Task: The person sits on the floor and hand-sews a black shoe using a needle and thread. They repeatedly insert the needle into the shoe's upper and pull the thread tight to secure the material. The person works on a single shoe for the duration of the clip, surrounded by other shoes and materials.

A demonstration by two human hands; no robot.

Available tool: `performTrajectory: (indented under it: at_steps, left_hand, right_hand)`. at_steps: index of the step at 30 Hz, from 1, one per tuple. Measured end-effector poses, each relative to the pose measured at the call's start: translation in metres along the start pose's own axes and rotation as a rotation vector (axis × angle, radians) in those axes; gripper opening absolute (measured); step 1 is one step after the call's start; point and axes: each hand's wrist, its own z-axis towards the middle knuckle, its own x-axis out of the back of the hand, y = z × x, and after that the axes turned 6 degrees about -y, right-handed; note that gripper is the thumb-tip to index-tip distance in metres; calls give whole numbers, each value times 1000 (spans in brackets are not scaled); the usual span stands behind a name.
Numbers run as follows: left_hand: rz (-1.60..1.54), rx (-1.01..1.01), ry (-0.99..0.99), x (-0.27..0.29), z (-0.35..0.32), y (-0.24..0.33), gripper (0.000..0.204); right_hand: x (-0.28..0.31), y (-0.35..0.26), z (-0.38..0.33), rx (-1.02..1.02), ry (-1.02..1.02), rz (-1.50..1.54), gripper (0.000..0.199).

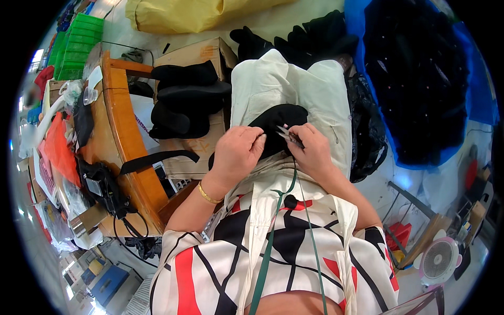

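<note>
Your left hand [237, 152] is curled and pinches the edge of a small black cloth piece [278, 123], which lies on your lap on the cream trousers [286, 86], just past your fingers. Your right hand [311, 149] is closed around little metal snips [289, 137]. You seem to be trimming the cloth. The next cut calls for holding it tight and still. The snip tips are too small to see well. Further off sits a pile of black pieces [186, 100] on a cardboard box [205, 52].
</note>
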Motion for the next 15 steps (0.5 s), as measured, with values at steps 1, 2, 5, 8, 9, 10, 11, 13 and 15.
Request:
performTrajectory:
  at_steps: [1, 2, 5, 8, 9, 10, 11, 13, 15]
  left_hand:
    - [-71, 64, -86, -3, 0, 1, 13]
    - [-142, 127, -173, -6, 0, 1, 14]
    - [-707, 409, -299, -35, -8, -19, 22]
    - [-1137, 604, -263, -51, -8, -21, 24]
    - [-1148, 600, -257, -51, -8, -20, 26]
    - [-1159, 597, -240, -52, -8, -19, 28]
    - [-1128, 594, -240, -51, -10, -20, 28]
    - [-1076, 595, -224, -49, -8, -21, 29]
    - [-1049, 621, -168, -52, -5, -11, 32]
  right_hand:
    - [-4, -1, 0, -97, 2, 143, 17]
    - [-10, -4, 0, -195, 5, 285, 15]
    - [-14, -13, 3, -445, -92, 586, 17]
    - [-8, -8, 3, -547, -236, 738, 19]
    - [-1, -4, 4, -551, -300, 731, 18]
    - [8, -2, 6, -551, -372, 723, 16]
    - [21, -3, 11, -573, -429, 709, 19]
    - [33, 7, 20, -402, -241, 567, 18]
    - [42, 5, 33, -289, -174, 403, 19]
